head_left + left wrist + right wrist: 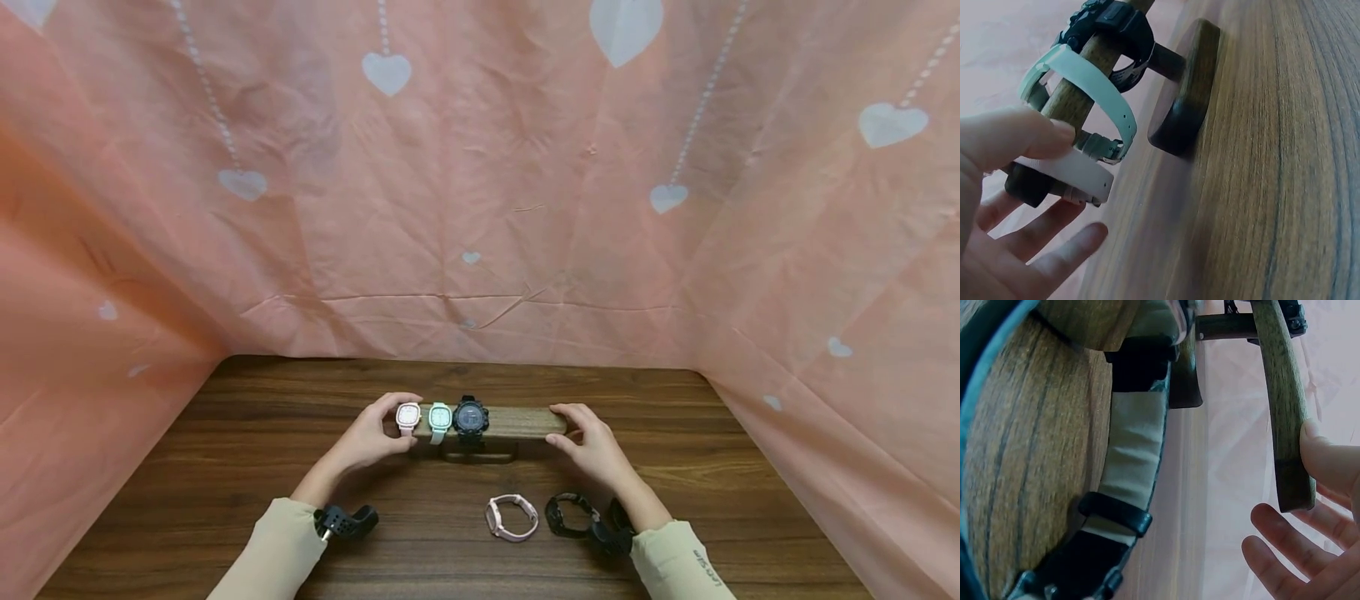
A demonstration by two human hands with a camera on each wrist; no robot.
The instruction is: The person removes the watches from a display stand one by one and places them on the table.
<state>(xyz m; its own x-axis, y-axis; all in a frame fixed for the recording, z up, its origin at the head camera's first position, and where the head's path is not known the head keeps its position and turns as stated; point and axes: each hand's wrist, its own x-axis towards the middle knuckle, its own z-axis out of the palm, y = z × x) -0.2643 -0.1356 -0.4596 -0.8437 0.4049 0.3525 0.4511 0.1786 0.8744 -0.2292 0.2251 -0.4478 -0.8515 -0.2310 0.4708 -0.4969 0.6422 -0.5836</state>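
Observation:
A wooden watch stand [528, 422] with a T-shaped bar and a base [1200, 81] stands on the table before me. Three watches sit on its bar: a pale pink watch [408, 415] at the left end, a mint green watch [440, 417] beside it, then a chunky black watch [471, 418]. My left hand [371, 437] grips the bar's left end around the pink watch, its thumb pressed on the wood beside the mint strap [1094, 84]. At the bare right end, my right hand [597, 446] pinches the bar between thumb and fingers.
Nearer me on the wooden table [420, 533] lie a closed pale pink watch [493, 517] and a black watch [555, 515], the latter close to my right wrist. Pink cloth [450, 208] with white hearts hangs at the back and both sides.

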